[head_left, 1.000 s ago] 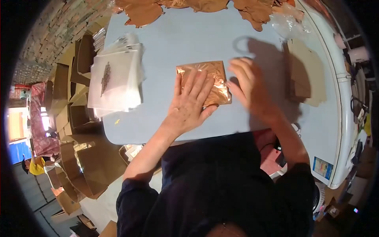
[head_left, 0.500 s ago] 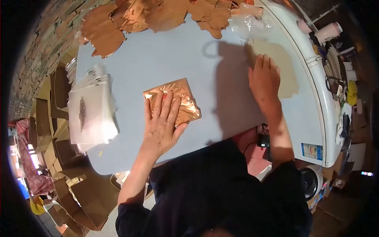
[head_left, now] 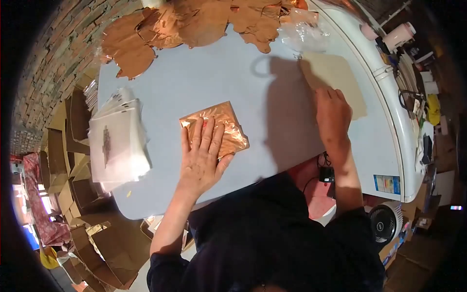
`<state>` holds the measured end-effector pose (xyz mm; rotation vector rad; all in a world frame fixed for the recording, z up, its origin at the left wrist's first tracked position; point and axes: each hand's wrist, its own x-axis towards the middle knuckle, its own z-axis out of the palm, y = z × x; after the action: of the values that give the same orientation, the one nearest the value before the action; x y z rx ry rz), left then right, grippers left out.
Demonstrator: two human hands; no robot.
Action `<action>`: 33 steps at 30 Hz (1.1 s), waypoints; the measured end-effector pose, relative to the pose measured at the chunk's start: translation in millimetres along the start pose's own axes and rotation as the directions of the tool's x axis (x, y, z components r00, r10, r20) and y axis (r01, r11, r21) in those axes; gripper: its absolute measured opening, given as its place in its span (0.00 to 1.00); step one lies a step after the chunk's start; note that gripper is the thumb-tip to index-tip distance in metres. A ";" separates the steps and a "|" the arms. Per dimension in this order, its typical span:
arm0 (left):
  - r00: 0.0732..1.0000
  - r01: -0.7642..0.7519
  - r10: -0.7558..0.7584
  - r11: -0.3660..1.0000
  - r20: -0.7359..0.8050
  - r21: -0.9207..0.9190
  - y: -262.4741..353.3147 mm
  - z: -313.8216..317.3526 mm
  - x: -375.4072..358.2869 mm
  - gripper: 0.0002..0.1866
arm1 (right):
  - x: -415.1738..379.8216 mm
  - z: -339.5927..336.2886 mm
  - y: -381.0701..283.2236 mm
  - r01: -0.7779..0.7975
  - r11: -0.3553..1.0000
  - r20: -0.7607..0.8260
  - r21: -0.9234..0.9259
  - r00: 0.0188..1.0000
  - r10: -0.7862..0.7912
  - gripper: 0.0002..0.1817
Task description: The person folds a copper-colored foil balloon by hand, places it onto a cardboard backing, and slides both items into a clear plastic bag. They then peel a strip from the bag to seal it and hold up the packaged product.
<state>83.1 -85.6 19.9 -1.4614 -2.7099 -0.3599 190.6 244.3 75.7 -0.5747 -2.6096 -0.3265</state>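
My left hand (head_left: 200,158) lies flat with its fingers spread on a square packet (head_left: 232,124) wrapped in shiny copper-coloured foil. A small red mark on the packet shows between the fingers. Over at the right, my right hand (head_left: 333,119) is at the near left edge of a flat beige sheet or stack of sheets (head_left: 348,80). Its fingers are curled down and together, and their tips are hidden, so whatever they hold cannot be made out. Both hands are over the pale blue table (head_left: 219,73).
Copper-coloured foil pieces (head_left: 204,24) lie along the table's far edge, beside a clear plastic bag (head_left: 306,34). Clear plastic sleeves (head_left: 116,146) are stacked at the left. Cardboard boxes (head_left: 107,248) stand left of the table, a white appliance (head_left: 384,78) and a fan (head_left: 384,224) at the right.
My right hand has drawn back toward me over the beige sheet, and its fingers have curled in. My left hand stays flat on the foil packet. The whole view has shifted slightly.
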 end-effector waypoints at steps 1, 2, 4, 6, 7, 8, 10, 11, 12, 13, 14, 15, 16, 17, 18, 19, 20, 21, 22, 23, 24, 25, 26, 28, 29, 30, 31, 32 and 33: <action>1.000 0.000 0.000 1.000 -0.002 -0.001 -0.1 0.7 -0.3 0.41 | 0.2 -3.6 0.0 0.005 1.000 -0.035 -0.027 0.999 -0.006 0.03; 1.000 0.005 -0.005 1.000 -0.005 -0.001 -0.5 1.5 -0.2 0.41 | 2.5 -10.1 0.7 0.013 0.999 -0.070 -0.053 0.997 -0.017 0.02; 1.000 -0.004 0.004 1.000 -0.011 0.006 -1.3 3.4 -0.2 0.41 | 11.3 -33.4 -6.6 0.050 0.998 -0.204 -0.024 0.978 -0.054 0.03; 1.000 0.001 -0.001 1.000 -0.009 0.014 -2.7 2.7 -0.4 0.41 | 22.3 -74.4 -26.6 0.117 0.989 -0.393 0.089 0.917 -0.073 0.05; 1.000 0.008 -0.008 1.000 -0.001 0.013 -2.1 2.5 -0.4 0.41 | 26.5 -89.1 -38.8 0.182 0.979 -0.417 0.092 0.900 -0.128 0.06; 1.000 0.016 -0.016 1.000 0.005 0.013 -1.4 2.8 -0.5 0.41 | 29.3 -95.7 -50.9 0.248 0.964 -0.445 0.093 0.877 -0.182 0.08; 1.000 0.025 -0.025 1.000 0.002 -0.002 -2.0 4.0 -1.4 0.42 | 32.7 -80.4 -77.9 0.407 0.899 -0.457 0.160 0.838 -0.298 0.08; 1.000 0.024 -0.024 1.000 0.000 -0.007 -2.1 5.3 -2.6 0.42 | 36.2 -70.3 -99.0 0.481 0.861 -0.470 0.167 0.806 -0.360 0.08; 1.000 0.021 -0.021 1.000 -0.005 -0.012 -2.6 6.5 -2.0 0.42 | 40.2 -56.2 -115.7 0.552 0.817 -0.485 0.169 0.768 -0.418 0.08; 1.000 0.029 -0.029 1.000 0.009 0.003 -2.5 7.2 -2.0 0.42 | 43.0 -28.0 -129.0 0.566 0.797 -0.423 0.210 0.788 -0.448 0.08; 0.999 0.033 -0.033 0.999 0.011 0.004 -2.7 7.5 -1.4 0.42 | 42.9 1.3 -140.2 0.577 0.777 -0.359 0.250 0.801 -0.479 0.08; 0.999 0.035 -0.035 0.999 0.013 0.004 -3.3 7.3 -0.4 0.42 | 38.7 19.2 -146.7 0.556 0.786 -0.203 0.270 0.831 -0.518 0.09; 0.999 0.037 -0.037 0.999 0.018 0.002 -3.1 7.5 -1.9 0.42 | 33.8 31.6 -152.5 0.532 0.797 -0.038 0.286 0.837 -0.545 0.11; 0.999 0.037 -0.036 0.999 0.010 -0.019 -3.8 8.2 -2.0 0.42 | 33.4 41.0 -155.3 0.510 0.809 0.123 0.293 0.819 -0.561 0.12; 0.999 0.035 -0.035 0.999 0.006 -0.019 -4.3 8.4 -2.1 0.42 | 36.0 42.0 -156.8 0.518 0.781 0.004 0.349 0.832 -0.554 0.13; 0.999 0.034 -0.034 0.999 0.003 -0.019 -4.3 8.5 -2.2 0.42 | 38.6 41.7 -157.7 0.530 0.747 -0.112 0.401 0.838 -0.534 0.14; 0.999 0.035 -0.035 0.999 0.000 -0.020 -4.0 8.7 -2.1 0.42 | 41.9 40.9 -158.9 0.546 0.707 -0.225 0.450 0.835 -0.502 0.14; 0.999 0.033 -0.033 0.999 -0.002 -0.021 -3.9 9.0 -2.4 0.42 | 46.1 38.7 -160.8 0.599 0.650 -0.272 0.468 0.797 -0.539 0.13; 0.999 0.031 -0.031 0.999 -0.005 -0.020 -4.2 9.2 -2.4 0.42 | 51.6 35.8 -163.3 0.649 0.589 -0.321 0.481 0.756 -0.571 0.11; 1.000 0.029 -0.029 0.999 -0.007 -0.019 -4.5 9.1 -2.5 0.42 | 55.8 35.4 -166.3 0.695 0.526 -0.369 0.490 0.712 -0.597 0.10; 1.000 0.028 -0.028 0.999 -0.013 -0.018 -4.5 9.2 -2.3 0.42 | 57.7 40.3 -170.9 0.694 0.529 -0.306 0.489 0.704 -0.641 0.10; 0.999 0.027 -0.027 0.999 -0.017 -0.017 -4.2 9.5 -2.4 0.42 | 58.3 47.7 -177.0 0.692 0.532 -0.239 0.488 0.692 -0.681 0.10; 0.999 0.026 -0.026 1.000 -0.022 -0.017 -4.4 9.6 -2.8 0.42 | 59.9 52.9 -182.0 0.691 0.535 -0.171 0.487 0.676 -0.717 0.10; 0.999 0.021 -0.022 0.999 -0.033 -0.031 -5.7 9.0 -3.6 0.42 | 70.4 48.4 -186.8 0.624 0.572 0.007 0.533 0.673 -0.740 0.09; 0.999 0.018 -0.019 0.999 -0.038 -0.040 -5.8 8.7 -3.9 0.42 | 75.7 46.0 -187.7 0.588 0.594 0.098 0.550 0.661 -0.744 0.09; 0.999 0.016 -0.018 0.999 -0.044 -0.046 -5.2 7.9 -3.9 0.42 | 79.2 46.9 -188.1 0.544 0.599 0.161 0.588 0.646 -0.746 0.09; 0.998 0.013 -0.015 0.999 -0.053 -0.051 -5.0 6.8 -2.9 0.42 | 84.0 48.8 -188.2 0.499 0.605 0.221 0.621 0.629 -0.746 0.09; 0.998 0.009 -0.012 0.999 -0.062 -0.054 -5.3 6.0 -2.9 0.42 | 89.4 49.6 -188.8 0.452 0.611 0.278 0.650 0.607 -0.745 0.09; 0.998 0.010 -0.013 0.999 -0.059 -0.052 -4.8 6.1 -4.5 0.42 | 95.6 45.9 -190.2 0.395 0.629 0.362 0.670 0.566 -0.741 0.09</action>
<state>82.0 -90.6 12.4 -1.4247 -2.6827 -0.4696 10.8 122.9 55.8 0.5531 -3.2596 0.4901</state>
